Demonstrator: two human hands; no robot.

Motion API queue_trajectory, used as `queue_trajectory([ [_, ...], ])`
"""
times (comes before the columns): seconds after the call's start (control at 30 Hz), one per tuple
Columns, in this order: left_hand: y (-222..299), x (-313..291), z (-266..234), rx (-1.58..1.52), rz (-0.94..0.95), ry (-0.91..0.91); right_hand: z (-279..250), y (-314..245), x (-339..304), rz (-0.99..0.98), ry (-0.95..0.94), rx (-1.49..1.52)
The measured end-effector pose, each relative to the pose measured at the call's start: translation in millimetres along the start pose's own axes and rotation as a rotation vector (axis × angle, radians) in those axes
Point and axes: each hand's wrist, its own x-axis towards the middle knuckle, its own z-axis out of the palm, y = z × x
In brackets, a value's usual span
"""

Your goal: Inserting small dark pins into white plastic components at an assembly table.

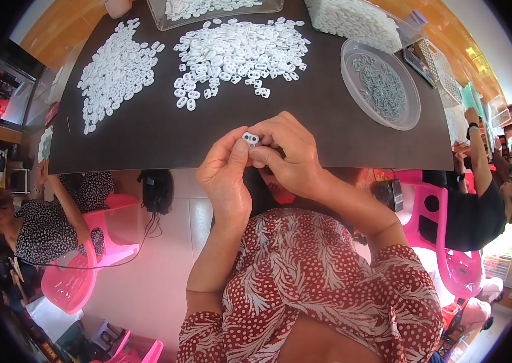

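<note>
A small white plastic piece with two dark holes (250, 138) is held up just inside the table's near edge. My left hand (226, 169) pinches it between thumb and fingertips from the left. From the other side, the fingertips of my right hand (292, 154) close on the same piece. Whether a second part sits between the right fingers cannot be made out. Beyond my hands lies a broad heap of similar white two-holed pieces (238, 51), with a few strays in front of it. Another heap of white oval pieces (117, 72) spreads on the left.
On the dark table (165, 136), a round clear tray (410, 109) holds small grey-green parts at the right. Clear bins (277, 7) of white pieces stand at the far edge. People sit on both sides, on a left pink chair (74, 284) and a right one (440, 242).
</note>
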Motion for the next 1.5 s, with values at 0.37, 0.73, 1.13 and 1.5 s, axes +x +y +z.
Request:
queue_trajectory([
  [0.37,-7.5,-2.1,-4.7,0.042,0.097,-0.125,-4.4,1.7,-5.7,-0.004,0.032,0.026],
  [0.73,-16.2,-5.1,-4.5,0.047,0.166,-0.134,-2.9,3.5,-7.9,-0.132,0.102,-0.023],
  [1.13,-11.4,-10.3,5.2,0.04,0.217,-0.058,0.3,1.9,-9.6,-0.19,0.124,-0.023],
  [1.5,-5.5,-11.2,-4.2,0.115,0.248,-0.116,0.8,-5.1,-11.3,-0.157,0.136,-0.01],
])
